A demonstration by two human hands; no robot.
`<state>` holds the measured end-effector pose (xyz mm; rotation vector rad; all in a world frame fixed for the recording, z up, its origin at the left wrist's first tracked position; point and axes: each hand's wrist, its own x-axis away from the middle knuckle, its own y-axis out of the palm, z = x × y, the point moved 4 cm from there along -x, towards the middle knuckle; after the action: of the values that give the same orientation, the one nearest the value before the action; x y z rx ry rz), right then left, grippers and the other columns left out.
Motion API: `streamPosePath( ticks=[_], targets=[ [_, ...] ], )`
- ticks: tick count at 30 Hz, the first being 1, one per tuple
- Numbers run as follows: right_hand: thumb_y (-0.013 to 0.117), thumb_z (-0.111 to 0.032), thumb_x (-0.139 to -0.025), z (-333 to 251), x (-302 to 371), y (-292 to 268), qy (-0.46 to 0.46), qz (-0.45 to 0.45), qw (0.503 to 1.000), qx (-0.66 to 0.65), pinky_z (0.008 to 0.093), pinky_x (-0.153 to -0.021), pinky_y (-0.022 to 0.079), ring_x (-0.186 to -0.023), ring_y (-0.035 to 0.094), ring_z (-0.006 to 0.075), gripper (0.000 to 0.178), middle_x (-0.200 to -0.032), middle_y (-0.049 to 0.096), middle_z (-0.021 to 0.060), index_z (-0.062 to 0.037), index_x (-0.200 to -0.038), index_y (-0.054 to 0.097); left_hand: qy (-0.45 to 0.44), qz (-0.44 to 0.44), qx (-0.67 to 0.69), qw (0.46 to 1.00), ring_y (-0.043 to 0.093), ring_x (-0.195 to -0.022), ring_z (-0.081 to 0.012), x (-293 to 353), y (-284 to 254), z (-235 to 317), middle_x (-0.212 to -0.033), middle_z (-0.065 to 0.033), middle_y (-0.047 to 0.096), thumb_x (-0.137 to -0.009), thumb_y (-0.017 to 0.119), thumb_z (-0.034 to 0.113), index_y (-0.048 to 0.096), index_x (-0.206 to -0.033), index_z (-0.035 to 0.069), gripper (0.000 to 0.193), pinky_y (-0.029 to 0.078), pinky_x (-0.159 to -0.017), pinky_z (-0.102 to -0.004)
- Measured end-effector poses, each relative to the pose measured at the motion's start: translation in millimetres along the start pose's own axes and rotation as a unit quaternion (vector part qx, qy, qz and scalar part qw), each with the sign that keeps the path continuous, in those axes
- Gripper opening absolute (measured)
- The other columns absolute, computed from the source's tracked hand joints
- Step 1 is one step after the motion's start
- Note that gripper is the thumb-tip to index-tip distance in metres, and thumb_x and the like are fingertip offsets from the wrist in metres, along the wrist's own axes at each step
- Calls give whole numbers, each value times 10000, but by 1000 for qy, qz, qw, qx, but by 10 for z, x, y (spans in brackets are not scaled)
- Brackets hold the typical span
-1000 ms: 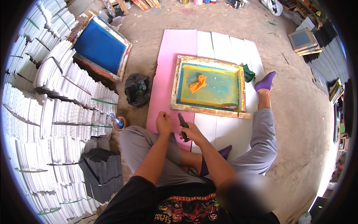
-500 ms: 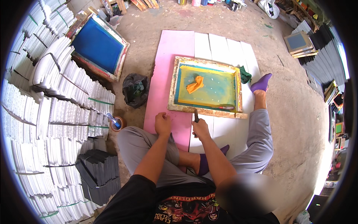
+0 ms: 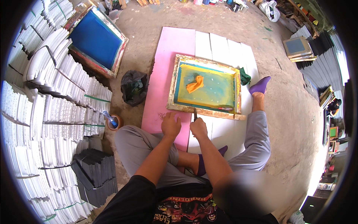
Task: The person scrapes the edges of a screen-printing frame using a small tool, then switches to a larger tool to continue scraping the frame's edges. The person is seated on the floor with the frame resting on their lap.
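I'm looking down into a screen-printing workshop with a bare dirt floor (image 3: 149,33). A wooden-framed printing screen (image 3: 205,89), stained yellow and teal, lies on a pink sheet (image 3: 167,67) beside white boards (image 3: 223,48). A second, blue-meshed screen (image 3: 96,39) leans at the upper left against tall stacks of bundled white sheets (image 3: 44,104). More frames (image 3: 296,48) and dark stacks sit along the right edge.

Dirt floor (image 3: 291,112), sunlit; white stacks (image 3: 48,104) left, perhaps foam sheets.
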<state>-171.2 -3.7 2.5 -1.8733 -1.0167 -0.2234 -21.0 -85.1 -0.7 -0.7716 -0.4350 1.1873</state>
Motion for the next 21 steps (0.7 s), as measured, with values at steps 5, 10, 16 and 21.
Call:
streamPosePath(
  ticks=[5, 10, 16, 21],
  targets=[
    [543, -52, -872, -17, 78, -47, 20, -32, 997, -69, 363, -409, 511, -496, 642, 228, 145, -682, 655, 169, 74, -919, 596, 131, 32, -77, 988, 583, -1112, -356, 27, -29, 186, -1352, -80, 593, -826, 753, 217, 658, -1274, 161, 461, 484, -915, -507],
    [592, -62, -876, 31, 95, -88, 35, -109, 966, -232, 337, -382, 446, -461, 582, 183, 91, -639, 595, 108, 22, -911, 588, 119, 10, -105, 987, 571, -1108, -355, 23, -18, 265, -1406, -84, 577, -786, 774, 175, 668, -1268, 153, 494, 470, -917, -519],
    [657, -76, -890, 196, 40, 0, 6, -171, 914, -367, 333, -400, 460, -471, 577, 182, 105, -668, 608, 92, -6, -943, 599, 111, -1, -91, 990, 580, -1093, -363, 10, -25, 219, -1406, -76, 590, -803, 767, 187, 669, -1269, 146, 478, 467, -930, -512],
    [689, -95, -902, 295, 13, 76, 2, -205, 868, -452, 339, -428, 492, -493, 594, 182, 178, -688, 621, 90, -8, -1029, 598, 108, -6, -79, 991, 595, -1106, -374, -12, -31, 224, -1396, -84, 606, -832, 753, 192, 669, -1259, 134, 439, 467, -963, -510]
  ],
)
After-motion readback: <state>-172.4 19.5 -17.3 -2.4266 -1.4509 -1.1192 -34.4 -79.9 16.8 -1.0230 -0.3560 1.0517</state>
